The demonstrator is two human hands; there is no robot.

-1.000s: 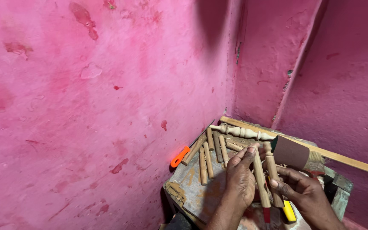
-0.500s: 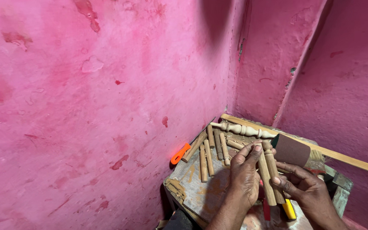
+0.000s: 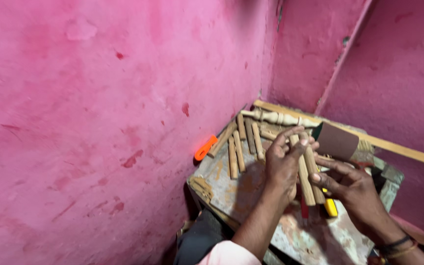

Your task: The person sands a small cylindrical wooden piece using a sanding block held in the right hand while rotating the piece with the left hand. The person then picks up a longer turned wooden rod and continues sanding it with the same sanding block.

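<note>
wooden dowels [image 3: 307,172] sit pinched between your left hand [image 3: 281,164] and right hand [image 3: 352,189], long axis probably toward the bench's [image 3: 231,189] near edge.

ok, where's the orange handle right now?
In the head view the orange handle lies at the worn table's left edge against the pink wall, just left of the loose wooden dowels and well left of both hands.
</note>
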